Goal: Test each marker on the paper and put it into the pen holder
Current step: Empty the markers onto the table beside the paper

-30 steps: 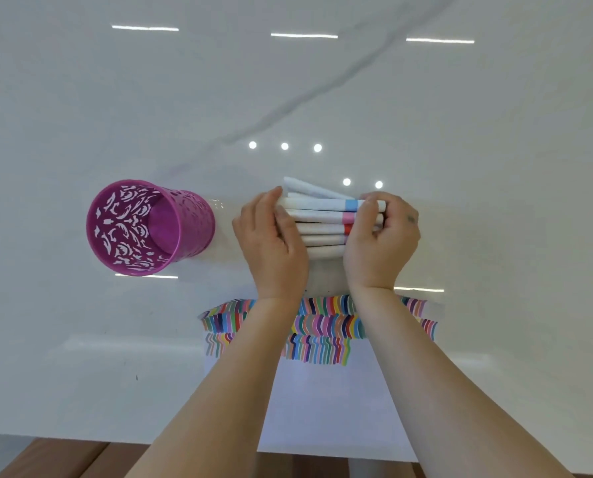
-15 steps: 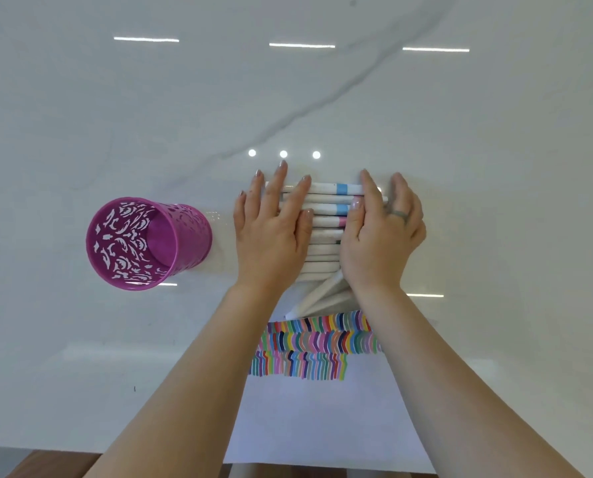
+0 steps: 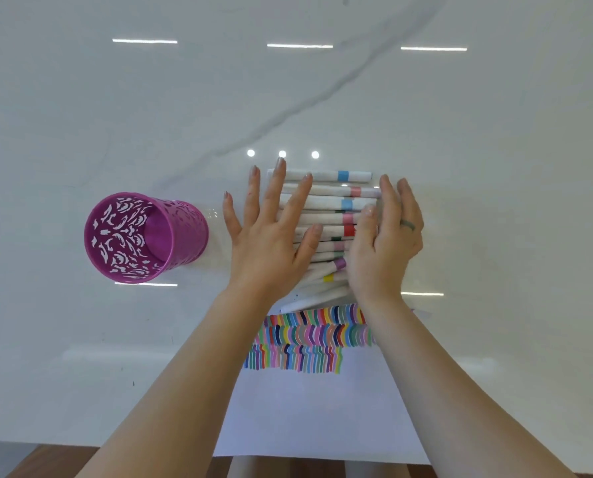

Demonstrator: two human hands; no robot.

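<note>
White-barrelled markers [image 3: 326, 198] in a flat row on the worktop [image 3: 495, 167], left hand [image 3: 270, 243] and right hand [image 3: 384, 243] spread flat upon them, gripping none; paper [image 3: 322, 408] nearer, empty magenta pen holder [image 3: 143, 236] leftward; step judged preparatory, next: pick one marker.

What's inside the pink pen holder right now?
The pen holder looks empty: only its patterned inner wall and bare purple bottom show. The markers lie on the table under both hands. The holder's near inner wall is hidden.
</note>
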